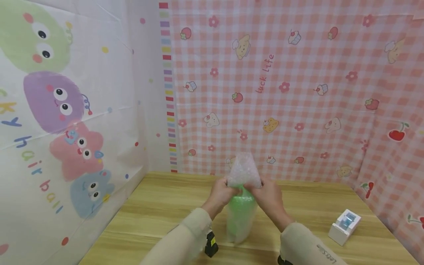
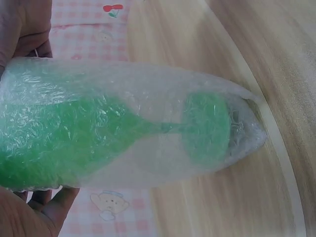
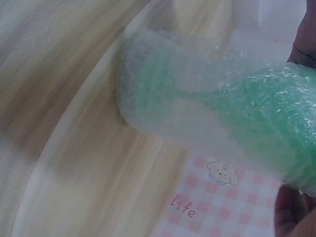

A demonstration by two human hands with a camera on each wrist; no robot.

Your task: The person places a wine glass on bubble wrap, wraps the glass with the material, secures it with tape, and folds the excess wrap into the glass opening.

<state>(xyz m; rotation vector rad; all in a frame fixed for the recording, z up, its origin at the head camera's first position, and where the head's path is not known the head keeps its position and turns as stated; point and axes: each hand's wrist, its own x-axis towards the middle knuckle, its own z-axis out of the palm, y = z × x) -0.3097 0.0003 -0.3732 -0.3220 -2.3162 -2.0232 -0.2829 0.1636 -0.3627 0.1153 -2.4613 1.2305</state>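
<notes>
A green stemmed goblet (image 2: pixel 74 138) stands inside a clear bubble-wrap bag (image 1: pixel 245 171), its bowl up and its round foot (image 2: pixel 207 129) near the bag's lower end. My left hand (image 1: pixel 221 194) grips the bag's left side near the goblet's bowl. On the opposite side, my right hand (image 1: pixel 269 197) grips it at about the same height. Both thumbs lie across the near face of the bag in the head view. Above the hands, the bag's upper part sticks up, pale and without green inside. Each wrist view shows only part of the hands at its edge.
On the wooden table (image 1: pixel 149 221), a small white box-like holder (image 1: pixel 345 226) with a blue see-through part lies at the right. A black device (image 1: pixel 211 244) with a yellow mark shows beside the left sleeve. Patterned cloths (image 1: pixel 281 110) hang behind and at both sides.
</notes>
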